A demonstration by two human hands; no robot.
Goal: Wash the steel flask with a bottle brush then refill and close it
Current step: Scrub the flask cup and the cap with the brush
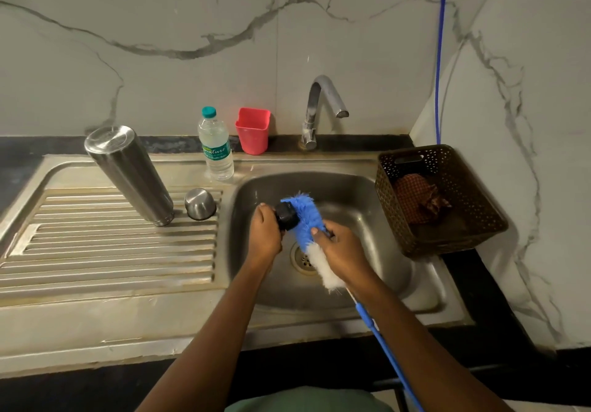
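Over sink [351, 194], left grip [263, 235] clenches black stopper [286, 216]; right grip [339, 251] grasps bottle brush [307, 216] by bristles for close scrubbing; steel flask [128, 172] mouth-down, likely draining, left of grips.

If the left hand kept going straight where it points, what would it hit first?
Likely the bottle brush's blue bristles, beside the black stopper the left hand grips; beyond, the sink's far wall. Depth is unclear.
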